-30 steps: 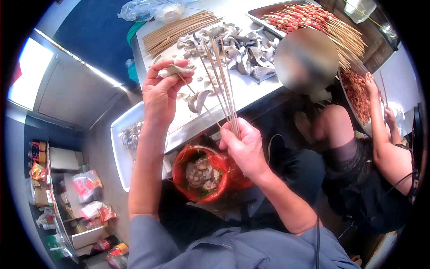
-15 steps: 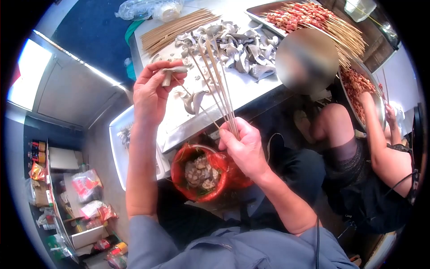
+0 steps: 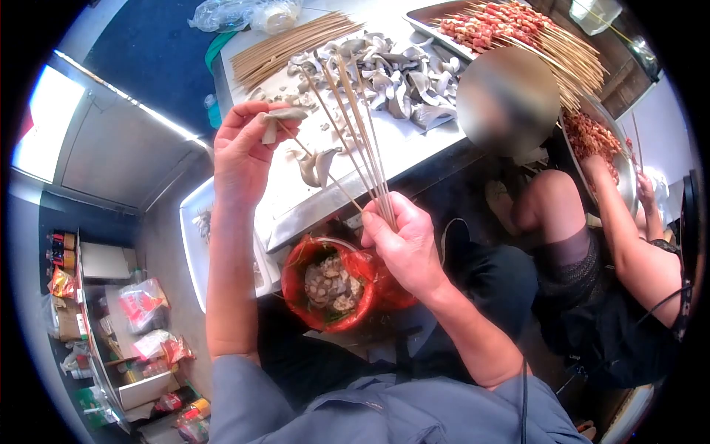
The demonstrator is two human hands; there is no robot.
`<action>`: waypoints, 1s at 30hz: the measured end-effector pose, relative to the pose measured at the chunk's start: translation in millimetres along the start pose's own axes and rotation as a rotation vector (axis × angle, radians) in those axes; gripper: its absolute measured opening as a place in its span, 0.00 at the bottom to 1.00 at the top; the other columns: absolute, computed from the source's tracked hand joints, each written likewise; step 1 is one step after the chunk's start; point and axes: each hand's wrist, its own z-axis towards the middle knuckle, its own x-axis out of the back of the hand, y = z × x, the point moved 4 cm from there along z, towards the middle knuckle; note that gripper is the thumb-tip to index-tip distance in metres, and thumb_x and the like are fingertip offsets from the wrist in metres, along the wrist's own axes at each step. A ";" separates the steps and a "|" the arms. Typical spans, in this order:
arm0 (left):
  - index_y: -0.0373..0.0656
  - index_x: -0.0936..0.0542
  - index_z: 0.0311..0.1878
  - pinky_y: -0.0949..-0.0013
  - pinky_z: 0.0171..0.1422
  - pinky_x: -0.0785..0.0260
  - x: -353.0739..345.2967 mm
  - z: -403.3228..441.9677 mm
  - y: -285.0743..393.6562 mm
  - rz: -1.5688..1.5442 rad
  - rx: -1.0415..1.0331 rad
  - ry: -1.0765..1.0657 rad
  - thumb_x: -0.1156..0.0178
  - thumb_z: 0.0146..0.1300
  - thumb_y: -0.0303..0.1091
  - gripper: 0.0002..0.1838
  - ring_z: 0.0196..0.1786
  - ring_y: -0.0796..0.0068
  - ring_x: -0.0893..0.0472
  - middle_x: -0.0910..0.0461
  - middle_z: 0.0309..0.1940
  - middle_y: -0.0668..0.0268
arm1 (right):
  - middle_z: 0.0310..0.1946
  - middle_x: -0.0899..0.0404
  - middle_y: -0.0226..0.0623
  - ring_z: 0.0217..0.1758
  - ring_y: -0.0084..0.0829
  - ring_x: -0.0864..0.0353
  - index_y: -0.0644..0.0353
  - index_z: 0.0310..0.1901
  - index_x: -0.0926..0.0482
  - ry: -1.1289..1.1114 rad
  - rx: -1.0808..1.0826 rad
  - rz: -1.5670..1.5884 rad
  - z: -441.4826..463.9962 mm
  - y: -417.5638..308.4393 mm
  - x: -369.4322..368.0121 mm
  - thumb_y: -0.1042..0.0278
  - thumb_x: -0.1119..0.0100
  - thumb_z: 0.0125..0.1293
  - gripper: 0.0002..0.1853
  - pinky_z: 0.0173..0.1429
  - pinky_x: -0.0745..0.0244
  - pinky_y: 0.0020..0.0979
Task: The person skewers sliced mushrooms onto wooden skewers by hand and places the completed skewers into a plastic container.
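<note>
My left hand (image 3: 248, 137) pinches a grey oyster mushroom piece (image 3: 276, 124) at the tip of a wooden skewer. Lower on that same skewer sits another mushroom piece (image 3: 316, 167). Closed around a bunch of bare skewers (image 3: 362, 140), my right hand (image 3: 403, 240) also grips the lower end of the skewer with the mushrooms, thumb pressed on it. Both hands are above the near edge of the white table (image 3: 296, 211). Beyond them lies a pile of torn oyster mushrooms (image 3: 403, 78), with a stack of loose skewers (image 3: 288, 52) behind it to the left.
A red-lined bucket (image 3: 325, 325) with scraps stands below my hands. A white tray (image 3: 194, 255) is at the left. Meat skewers (image 3: 495, 26) fill a tray at the back right. Beside me, another person's arm (image 3: 614, 214) reaches into a basin of meat (image 3: 588, 137).
My left hand has shifted slightly left, the mushroom piece still at the skewer's tip. My right hand is almost still. The other person's hand has moved a little left in the meat basin.
</note>
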 end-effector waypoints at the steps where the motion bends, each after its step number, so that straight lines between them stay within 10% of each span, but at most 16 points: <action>1: 0.36 0.25 0.52 0.60 0.57 0.22 2.0 0.5 1.0 0.000 0.000 0.001 0.43 0.70 0.27 0.10 0.49 0.60 0.16 0.19 0.50 0.50 | 0.20 0.23 0.30 0.24 0.18 0.25 0.65 0.34 0.25 -0.006 -0.003 -0.004 0.1 0.4 -0.2 0.73 0.44 0.69 0.05 0.31 0.29 0.25; 16: 0.35 0.26 0.56 0.62 0.61 0.26 -17.7 -1.8 -24.4 0.212 0.300 -0.099 0.39 0.67 0.29 0.16 0.56 0.59 0.18 0.16 0.47 0.50 | 0.20 0.24 0.28 0.24 0.17 0.26 0.65 0.36 0.25 0.062 0.050 0.056 1.8 -0.4 7.2 0.75 0.45 0.69 0.04 0.31 0.29 0.24; 21: 0.35 0.20 0.45 0.74 0.41 0.26 -2.1 64.8 -34.3 0.702 0.099 0.161 0.39 0.64 0.29 0.09 0.36 0.75 0.18 0.15 0.39 0.59 | 0.21 0.24 0.28 0.25 0.17 0.26 0.65 0.36 0.25 0.105 0.014 0.088 2.8 -5.7 13.4 0.74 0.44 0.69 0.04 0.32 0.29 0.24; 30: 0.42 0.12 0.32 0.71 0.41 0.26 9.0 140.7 -77.7 1.274 0.073 0.138 0.33 0.48 0.41 0.14 0.29 0.73 0.18 0.15 0.23 0.65 | 0.21 0.25 0.28 0.25 0.17 0.26 0.65 0.35 0.25 0.114 0.020 0.118 4.2 -7.9 21.2 0.74 0.44 0.69 0.05 0.32 0.28 0.24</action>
